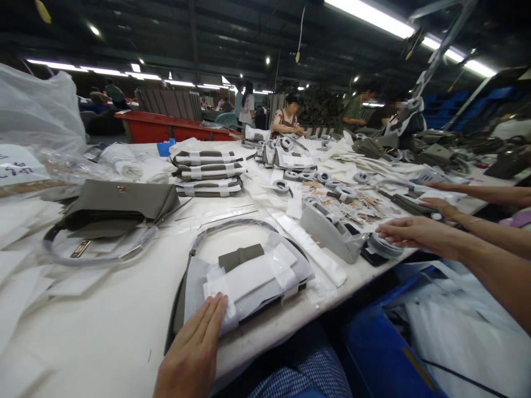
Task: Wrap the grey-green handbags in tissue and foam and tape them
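Observation:
My left hand lies flat on the near left edge of a wrapped handbag, its fingers stretched out together. The bag is dark olive-grey, covered with white sheets and clear film, and its wrapped handle arches toward the far side. To the right, my right hand reaches over a grey-white roll with its fingers extended; whether they touch it I cannot tell. A grey tape dispenser stands just left of that roll. An unwrapped olive-grey handbag with a ring-like handle rests at the left.
Wrapped bags form a stack behind. Coiled straps and small tan tags are spread at mid-table. A co-worker's hands work at the right. A blue bin with clear plastic stands below the table edge.

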A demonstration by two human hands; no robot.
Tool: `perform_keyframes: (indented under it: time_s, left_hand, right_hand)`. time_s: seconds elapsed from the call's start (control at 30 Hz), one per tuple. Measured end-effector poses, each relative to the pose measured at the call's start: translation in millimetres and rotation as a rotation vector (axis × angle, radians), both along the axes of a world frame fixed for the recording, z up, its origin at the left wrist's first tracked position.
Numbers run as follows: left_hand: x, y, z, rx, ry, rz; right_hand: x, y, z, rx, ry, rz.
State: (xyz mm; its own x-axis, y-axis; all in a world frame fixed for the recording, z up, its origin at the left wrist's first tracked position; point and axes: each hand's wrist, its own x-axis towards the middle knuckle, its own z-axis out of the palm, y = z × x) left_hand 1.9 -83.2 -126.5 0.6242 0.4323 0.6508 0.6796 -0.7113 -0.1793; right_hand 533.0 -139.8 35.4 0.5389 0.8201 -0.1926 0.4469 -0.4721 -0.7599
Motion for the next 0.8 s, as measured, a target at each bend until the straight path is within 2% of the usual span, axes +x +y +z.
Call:
perform_keyframes:
  time_s: [0.07,0.13,0.3,0.4,0.5,0.57,0.67,0.8]
  left_hand:
    - [-0.3,-0.2,0.4,-0.004,-0.011,-0.005]
    - [-0.2,-0.3,1.1,-0.006,-0.010,-0.012]
    - [1.3,0.1,1.4,0.005,0.000,-0.004]
    - [1.1,0.7,-0.4,0.009,0.001,0.004]
    - [0.8,0.8,-1.1,0.007,0.000,0.005]
    - [1.4,0.3,-0.3,-0.001,-0.005,0.002]
    - [3.2,-1.6,1.6,-0.034,-0.027,0.013]
    - [5.9,-5.8,2.6,-0.104,-0.086,0.030]
  right_hand:
    - [3.3,-15.4,-14.4,-0.079,0.161,0.025]
    - [4.3,-24.4,-34.8,-0.059,0.222,0.028]
    - [3.5,-21.7,-87.2,0.047,0.160,-0.006]
    - [4.1,-19.4,-103.3,0.079,0.061,-0.034]
    - [-1.2,-28.6,-99.7,0.080,-0.051,-0.012]
    - [-14.7,-36.3,-87.6,0.077,-0.185,0.106]
    - [-55.6,-34.8,-63.1,0.105,-0.443,0.404]
    - [-138.2,2.3,-33.8,0.210,-0.540,0.847]
